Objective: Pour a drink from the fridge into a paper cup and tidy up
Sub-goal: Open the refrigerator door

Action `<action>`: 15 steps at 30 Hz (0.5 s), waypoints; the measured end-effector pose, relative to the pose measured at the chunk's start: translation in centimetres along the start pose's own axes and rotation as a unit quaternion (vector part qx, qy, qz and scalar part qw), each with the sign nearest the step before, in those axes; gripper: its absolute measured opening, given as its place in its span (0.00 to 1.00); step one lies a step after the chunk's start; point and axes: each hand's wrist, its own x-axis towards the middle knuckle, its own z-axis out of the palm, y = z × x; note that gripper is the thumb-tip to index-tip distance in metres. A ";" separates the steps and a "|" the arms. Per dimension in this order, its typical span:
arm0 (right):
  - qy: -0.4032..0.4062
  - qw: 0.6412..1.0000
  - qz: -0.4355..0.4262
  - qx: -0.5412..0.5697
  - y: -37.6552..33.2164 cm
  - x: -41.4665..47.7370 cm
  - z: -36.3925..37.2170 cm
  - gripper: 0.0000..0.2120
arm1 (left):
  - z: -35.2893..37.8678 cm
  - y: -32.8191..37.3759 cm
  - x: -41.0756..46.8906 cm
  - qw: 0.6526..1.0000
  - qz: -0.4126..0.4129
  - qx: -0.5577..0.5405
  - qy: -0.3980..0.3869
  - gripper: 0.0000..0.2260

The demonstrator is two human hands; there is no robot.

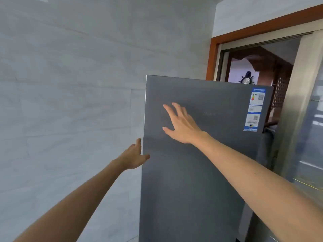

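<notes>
While the right hand (181, 125) lies flat, fingers spread, on the brushed-grey fridge door (201, 172), nothing is gripped. Left hand (134, 157), fingers open, touches its straight edge.

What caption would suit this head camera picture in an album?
Two bare hands at a grey fridge door: right hand spread flat on its front, left hand at its left edge.

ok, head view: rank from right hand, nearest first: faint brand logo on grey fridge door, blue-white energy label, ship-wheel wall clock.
1. Faint brand logo on the grey fridge door, just right of the right hand.
2. Blue-white energy label, door's upper right corner.
3. Ship-wheel wall clock, beyond the doorway.
</notes>
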 end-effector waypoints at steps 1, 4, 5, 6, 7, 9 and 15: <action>0.028 0.999 -0.019 -0.011 0.0 0.6 0.4 0.38 | 0.6 0.0 0.2 1.000 0.002 -0.028 0.003 0.28; 0.097 0.994 -0.040 -0.022 -0.3 2.6 1.7 0.37 | 2.0 -0.2 0.7 0.996 -0.004 -0.086 0.011 0.33; 0.115 0.992 -0.043 -0.024 -0.4 3.3 2.3 0.36 | 2.5 -0.6 1.2 0.995 -0.007 -0.101 0.016 0.33; 0.135 0.989 -0.046 -0.026 -0.6 3.9 3.0 0.36 | 2.9 -0.8 1.6 0.993 -0.010 -0.114 0.023 0.33; 0.154 0.986 -0.048 -0.034 -0.7 4.6 3.5 0.37 | 3.2 -1.1 2.0 0.992 -0.009 -0.126 0.028 0.32; 0.190 0.978 -0.058 -0.066 -0.5 5.9 4.7 0.38 | 3.7 -1.3 2.7 0.988 -0.005 -0.151 0.040 0.31; 0.261 0.953 -0.058 -0.142 -0.1 8.6 8.4 0.35 | 4.8 -2.1 4.1 0.978 -0.007 -0.196 0.069 0.32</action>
